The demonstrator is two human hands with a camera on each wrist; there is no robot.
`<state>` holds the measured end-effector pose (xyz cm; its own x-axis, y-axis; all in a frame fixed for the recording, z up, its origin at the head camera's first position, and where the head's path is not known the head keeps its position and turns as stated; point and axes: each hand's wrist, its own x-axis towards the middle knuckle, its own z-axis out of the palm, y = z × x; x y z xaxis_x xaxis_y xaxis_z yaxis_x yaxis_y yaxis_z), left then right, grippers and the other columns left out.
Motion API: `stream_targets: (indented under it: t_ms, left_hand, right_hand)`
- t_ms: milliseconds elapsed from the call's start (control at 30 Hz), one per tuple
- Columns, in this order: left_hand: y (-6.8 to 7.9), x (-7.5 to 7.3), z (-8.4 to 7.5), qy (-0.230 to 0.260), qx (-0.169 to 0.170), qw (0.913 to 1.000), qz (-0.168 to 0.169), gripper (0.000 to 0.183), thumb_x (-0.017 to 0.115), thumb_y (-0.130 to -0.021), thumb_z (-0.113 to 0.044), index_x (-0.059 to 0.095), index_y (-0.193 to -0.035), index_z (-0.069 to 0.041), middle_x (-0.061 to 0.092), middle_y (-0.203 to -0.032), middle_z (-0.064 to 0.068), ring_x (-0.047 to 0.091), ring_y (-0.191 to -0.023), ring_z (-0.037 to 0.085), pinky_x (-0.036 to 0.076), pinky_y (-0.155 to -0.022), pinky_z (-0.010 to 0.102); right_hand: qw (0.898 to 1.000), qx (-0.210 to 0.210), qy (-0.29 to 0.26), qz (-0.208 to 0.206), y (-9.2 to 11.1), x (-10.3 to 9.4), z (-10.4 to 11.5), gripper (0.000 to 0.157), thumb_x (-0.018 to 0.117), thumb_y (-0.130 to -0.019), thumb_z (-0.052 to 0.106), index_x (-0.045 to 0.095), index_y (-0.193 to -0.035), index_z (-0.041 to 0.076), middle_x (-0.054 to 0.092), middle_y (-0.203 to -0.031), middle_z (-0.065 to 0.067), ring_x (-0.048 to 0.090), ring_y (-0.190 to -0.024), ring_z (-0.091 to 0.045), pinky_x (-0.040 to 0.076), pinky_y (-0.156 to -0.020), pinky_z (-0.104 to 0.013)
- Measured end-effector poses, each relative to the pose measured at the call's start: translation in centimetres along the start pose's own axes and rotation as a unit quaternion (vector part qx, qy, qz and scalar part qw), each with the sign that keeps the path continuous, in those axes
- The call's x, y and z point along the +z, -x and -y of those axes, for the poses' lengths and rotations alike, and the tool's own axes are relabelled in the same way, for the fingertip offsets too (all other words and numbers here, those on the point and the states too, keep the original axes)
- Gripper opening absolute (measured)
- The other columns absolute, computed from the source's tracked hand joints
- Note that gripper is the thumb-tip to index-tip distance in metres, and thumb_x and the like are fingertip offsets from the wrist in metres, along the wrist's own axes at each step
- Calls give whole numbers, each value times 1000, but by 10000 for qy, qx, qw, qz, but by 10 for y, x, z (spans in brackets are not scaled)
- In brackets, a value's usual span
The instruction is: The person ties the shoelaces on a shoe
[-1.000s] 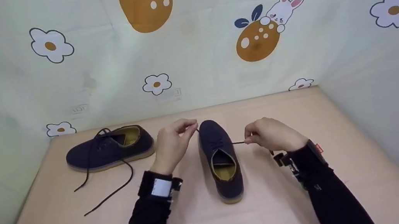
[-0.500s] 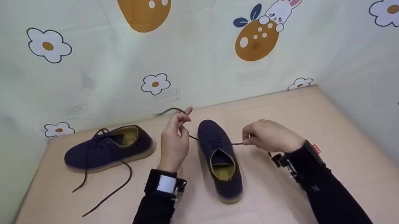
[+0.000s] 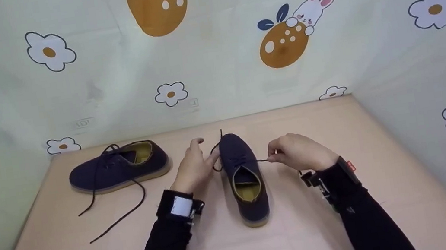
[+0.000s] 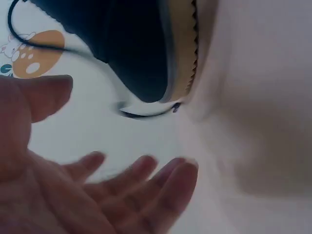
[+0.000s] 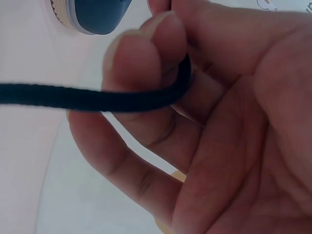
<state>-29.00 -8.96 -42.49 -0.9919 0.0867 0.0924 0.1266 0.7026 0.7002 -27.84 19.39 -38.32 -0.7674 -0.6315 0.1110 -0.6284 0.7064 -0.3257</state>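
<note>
- A navy shoe [image 3: 245,176] is set sole-down on a pale peach tabletop [image 3: 307,226] near the centre of the frame, its toe pointed toward the top and its yellow-lined opening turned toward the bottom.
- A taut dark lace [image 3: 261,161] is stretched from the shoe's eyelets toward the right and is pinched by the thumb and curled fingers of the right hand [image 3: 301,151]; in the right wrist view it is bent upward at the fingertips.
- The left hand [image 3: 195,168] is seen just left of the shoe, its thumb and fingers spread apart; in the left wrist view it is separated from the shoe.
- A loose lace [image 4: 44,47] is curved beside the shoe's left side, its tip raised near the toe; part of it is blurred in the left wrist view.
- The 2 hands are held well apart, with the shoe framed between them.
- A matching shoe [image 3: 120,170] is placed at the left of the frame, toe toward the left edge, its 2 lace ends [image 3: 127,215] trailed onto the tabletop.
- Black sleeves [image 3: 157,247] are worn, and a pale backdrop [image 3: 225,76] is printed with flowers [image 3: 171,94].
</note>
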Motion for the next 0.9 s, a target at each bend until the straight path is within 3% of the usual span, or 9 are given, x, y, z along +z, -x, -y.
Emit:
stream_targets:
  t_ms: [100, 167, 267, 367, 467, 600, 767, 900]
  left_hand:
    - [6, -10, -2, -206, -478, 9984, 236, 45, 58, -99, -44, 70, -97, 0, 71, -87, 14, 69, -80, 31, 51, -79, 42]
    - [10, -15, -3, -158, -591, 9959, 672, 53, 54, -100, -46, 73, -78, -3, 71, -70, 11, 69, -64, 28, 53, -69, 40]
    - [14, -15, -5, 398, -612, 9857, 1518, 59, 50, -102, -46, 74, -75, 1, 70, -65, 14, 70, -58, 31, 56, -57, 40]
    - [15, -11, -9, 1099, -579, 9739, 1899, 55, 50, -103, -42, 72, -82, 4, 70, -71, 18, 70, -61, 34, 53, -48, 35]
    - [13, -3, -10, 1802, -648, 9652, 1781, 45, 55, -102, -37, 66, -91, 5, 69, -77, 21, 66, -55, 31, 51, -46, 32]
    - [11, 6, -10, 2275, -749, 9587, 1534, 30, 63, -98, -29, 62, -93, 0, 65, -76, 16, 56, -50, 18, 48, -47, 29]
    - [10, 8, -10, 2308, -645, 9611, 1369, 15, 66, -94, -16, 69, -89, -3, 59, -70, 4, 51, -56, 13, 37, -46, 22]
    - [11, 3, -12, 1920, -637, 9681, 1480, 23, 68, -94, -21, 69, -86, 0, 57, -67, 2, 48, -53, 12, 38, -45, 22]
  right_hand:
    - [10000, 33, -16, 24, 0, -1, -1, 9, 67, -95, 17, 68, -86, 16, 60, -74, 8, 51, -64, -10, 45, -65, -32]
    - [10000, 56, -22, 43, 0, -2, -1, 9, 68, -95, 18, 68, -86, 16, 58, -72, 9, 50, -63, -9, 44, -64, -32]
    - [9999, 99, -30, 53, 1, -3, -1, 9, 68, -94, 18, 69, -86, 16, 57, -72, 9, 49, -63, -10, 43, -63, -32]
    - [9999, 134, -48, 60, 1, -3, -1, 8, 69, -94, 17, 69, -86, 16, 58, -72, 8, 50, -63, -10, 43, -64, -33]
    - [9998, 174, -64, 73, 1, -3, -2, 8, 69, -94, 18, 69, -86, 17, 59, -73, 8, 50, -63, -10, 44, -64, -33]
    - [9998, 185, -80, 89, 1, -2, -2, 8, 69, -94, 18, 70, -86, 17, 60, -74, 7, 50, -64, -10, 44, -64, -32]
    - [9997, 194, -73, 129, 1, -4, -2, 7, 70, -93, 19, 70, -86, 18, 61, -76, 7, 51, -64, -10, 44, -64, -32]
    - [9994, 280, -115, 163, 2, -6, -3, 7, 71, -92, 20, 71, -85, 19, 61, -74, 8, 52, -62, -10, 45, -63, -32]
